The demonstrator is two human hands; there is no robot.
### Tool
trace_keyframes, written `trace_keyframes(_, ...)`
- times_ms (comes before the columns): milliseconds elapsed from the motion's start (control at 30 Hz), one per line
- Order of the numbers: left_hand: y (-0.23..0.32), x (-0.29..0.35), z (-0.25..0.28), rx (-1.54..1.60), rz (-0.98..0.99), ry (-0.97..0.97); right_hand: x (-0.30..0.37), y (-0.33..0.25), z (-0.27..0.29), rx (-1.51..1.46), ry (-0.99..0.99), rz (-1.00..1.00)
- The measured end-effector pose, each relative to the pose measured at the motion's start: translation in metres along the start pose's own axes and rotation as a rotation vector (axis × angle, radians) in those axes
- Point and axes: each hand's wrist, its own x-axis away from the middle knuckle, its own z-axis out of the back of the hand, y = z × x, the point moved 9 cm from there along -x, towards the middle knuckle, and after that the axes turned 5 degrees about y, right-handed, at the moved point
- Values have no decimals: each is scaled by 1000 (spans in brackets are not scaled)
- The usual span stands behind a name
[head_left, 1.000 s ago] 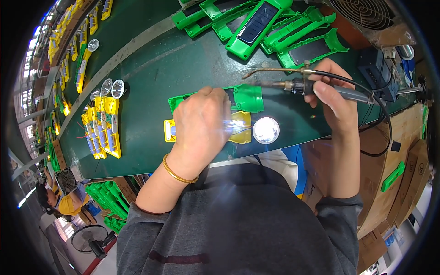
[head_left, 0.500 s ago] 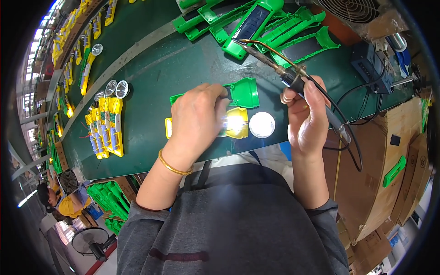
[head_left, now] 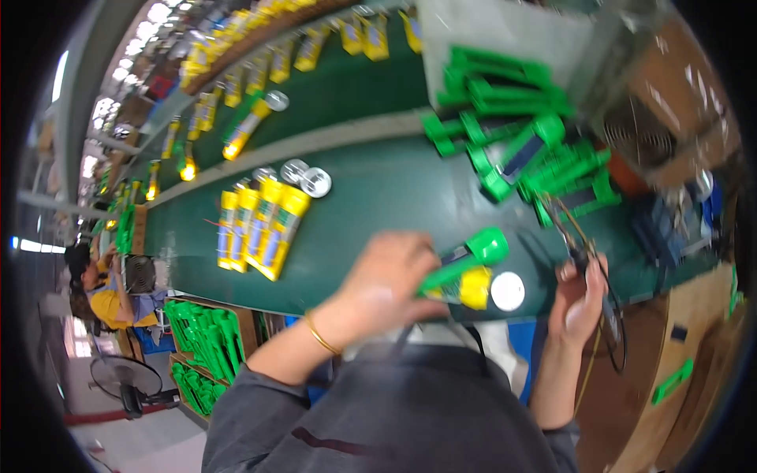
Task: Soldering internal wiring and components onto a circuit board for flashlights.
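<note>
My left hand, with a gold bangle on the wrist, is closed around a green plastic housing shell. The shell is tilted over a yellow plastic casing, and the hand hides part of both. Beside the casing's wide end lies a round white lamp head. In my right hand is a soldering iron, its tip up and to the left, with a bent metal tube along its shaft. Motion blurs the left fingers.
Several yellow casings with round reflectors lie at left. Green shells are piled at the far right, near a dark blue box with cables. Beyond a grey strip stand more yellow units. A co-worker sits far left.
My view has swung, so the bench appears shifted right and down. The green shell, flat on the bench before, is now lifted and tilted in my left hand. The right hand keeps the iron.
</note>
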Motion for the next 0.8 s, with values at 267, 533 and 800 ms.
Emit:
trace_keyframes(267, -30, 37, -14, -97, 58, -106, 2, -2, -26, 58, -144, -51)
trace_keyframes(533, -238, -39, 129, -307, 335, 355, -2, -7, -19, 35, -10, -18)
trace_keyframes(800, -370, -44, 107, -456, 605, 118, -19, -11, -12, 86, 35, 4)
